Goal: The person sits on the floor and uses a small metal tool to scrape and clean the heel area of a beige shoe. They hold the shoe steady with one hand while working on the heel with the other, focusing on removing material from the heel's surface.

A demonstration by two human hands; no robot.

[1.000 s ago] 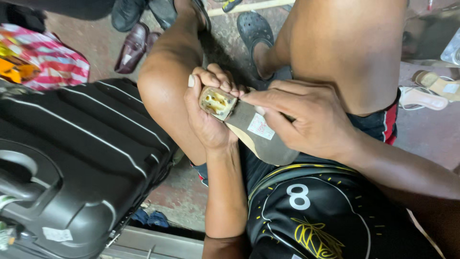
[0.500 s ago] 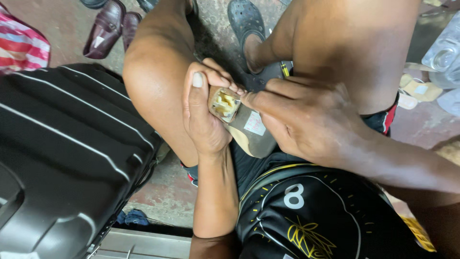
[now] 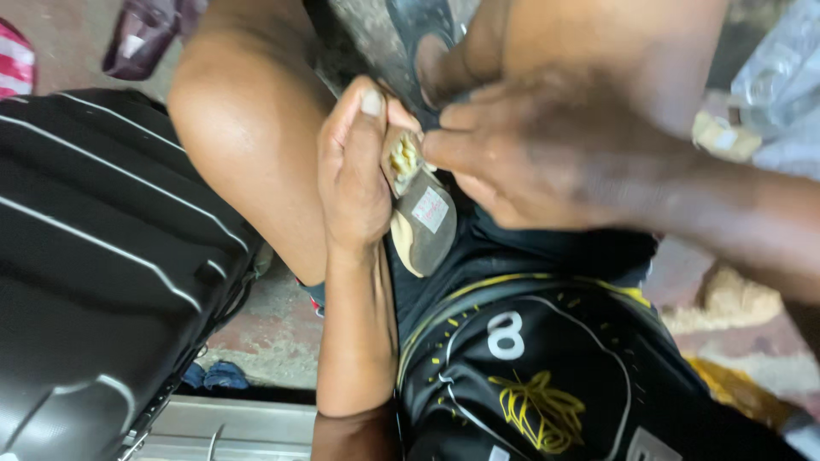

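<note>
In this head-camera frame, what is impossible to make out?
- Right hand: motion-blurred, so its fingertip contact is unclear.
- Small yellowish piece on the tan sole-shaped piece: too small, partly covered by the left hand.
- Black suitcase: cut off by the left edge.

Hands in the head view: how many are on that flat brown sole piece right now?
2. The left hand grips the flat brown sole piece with a white sticker from its left side; the right hand, blurred, presses fingers at its upper end. No other hands show.

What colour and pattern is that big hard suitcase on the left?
The ribbed hard-shell suitcase is black with thin pale diagonal stripes, seen in the head view.
</note>
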